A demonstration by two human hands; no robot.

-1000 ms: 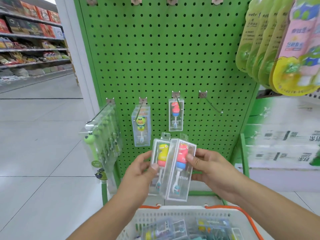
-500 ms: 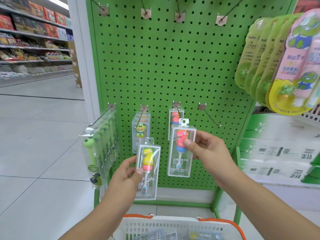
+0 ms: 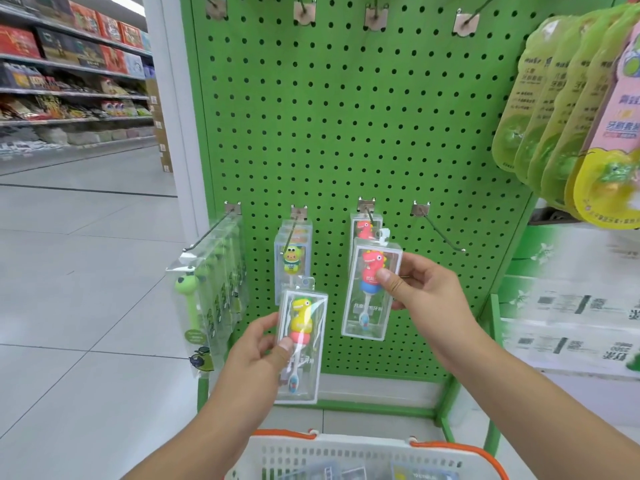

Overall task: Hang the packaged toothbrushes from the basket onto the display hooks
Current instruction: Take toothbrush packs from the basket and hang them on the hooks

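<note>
My right hand (image 3: 420,289) pinches a clear box with a red dinosaur toothbrush (image 3: 372,289), its hang tab level with the tip of the third hook (image 3: 370,216), where another red one (image 3: 364,229) hangs. My left hand (image 3: 258,351) grips a clear box with a yellow dinosaur toothbrush (image 3: 301,337), held below the second hook (image 3: 296,223) that carries yellow-green duck packs (image 3: 292,259). The white basket (image 3: 346,455) with orange handles sits at the bottom edge, holding more packs.
The green pegboard (image 3: 346,116) has a bare fourth hook (image 3: 438,230) on the right and a row of hooks along the top. Green frog toothbrush packs (image 3: 207,292) fill the left hook. Large green and pink packs (image 3: 571,116) hang at upper right. Shelves line the aisle at left.
Both hands separated the two boxes and lifted them from over the basket. The red box rose to the third hook; the yellow box stays lower, under the second hook.
</note>
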